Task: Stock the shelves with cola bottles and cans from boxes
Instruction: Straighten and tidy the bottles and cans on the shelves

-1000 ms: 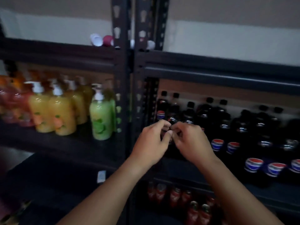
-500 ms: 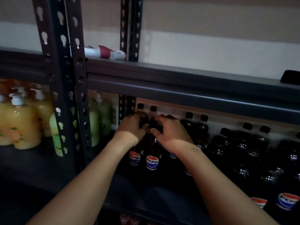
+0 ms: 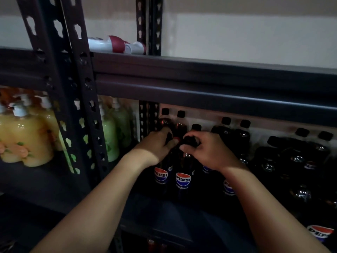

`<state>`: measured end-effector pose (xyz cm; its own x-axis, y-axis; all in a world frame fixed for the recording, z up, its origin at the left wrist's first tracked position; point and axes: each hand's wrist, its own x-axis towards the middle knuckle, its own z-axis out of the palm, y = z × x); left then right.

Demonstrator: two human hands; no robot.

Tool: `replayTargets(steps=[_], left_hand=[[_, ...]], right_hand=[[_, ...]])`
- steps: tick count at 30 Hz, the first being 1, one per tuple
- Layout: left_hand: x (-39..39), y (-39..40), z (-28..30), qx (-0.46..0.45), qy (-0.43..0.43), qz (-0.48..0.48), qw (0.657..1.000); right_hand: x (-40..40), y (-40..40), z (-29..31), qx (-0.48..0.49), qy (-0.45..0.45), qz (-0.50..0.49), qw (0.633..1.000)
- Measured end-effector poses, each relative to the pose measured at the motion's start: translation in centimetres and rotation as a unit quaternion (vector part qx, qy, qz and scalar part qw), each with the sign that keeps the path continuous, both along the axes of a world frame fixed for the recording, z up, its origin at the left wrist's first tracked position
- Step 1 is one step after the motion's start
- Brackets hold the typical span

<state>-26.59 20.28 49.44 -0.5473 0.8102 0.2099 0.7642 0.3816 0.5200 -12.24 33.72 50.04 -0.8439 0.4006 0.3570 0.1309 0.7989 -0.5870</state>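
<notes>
Dark Pepsi cola bottles with black caps stand in rows on the dark metal shelf. My left hand grips the neck of the front left bottle. My right hand curls round the cap and neck of the bottle beside it. Both bottles stand upright at the shelf's left front. More cola bottles fill the shelf behind and to the right; their lower parts are lost in shadow.
A slotted upright post divides the racks. Yellow and green pump soap bottles stand on the left rack. White and red containers lie on the upper shelf. Red cans show faintly below.
The view has moved closer and rightward along the rack. Both hands have reached in from in front of the shelf and now hold the necks of two front bottles.
</notes>
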Motion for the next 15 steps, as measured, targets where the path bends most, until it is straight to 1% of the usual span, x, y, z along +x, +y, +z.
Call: replayTargets(steps=[9,12,15], left_hand=[[0.6,-2.2,0.2,-0.022,-0.009,0.001,1.0],[0.8,-3.3,0.4,-0.027,-0.012,0.017,0.999],[0.8,-4.3,0.6,-0.038,-0.015,0.031,0.999]], right_hand=[[0.0,-1.2,-0.5,-0.041,-0.006,0.006,0.999],[-0.2,-2.2,-0.7,-0.066,-0.004,0.026,0.997],[-0.4,-3.1,-0.7,-0.057,-0.017,0.017,0.998]])
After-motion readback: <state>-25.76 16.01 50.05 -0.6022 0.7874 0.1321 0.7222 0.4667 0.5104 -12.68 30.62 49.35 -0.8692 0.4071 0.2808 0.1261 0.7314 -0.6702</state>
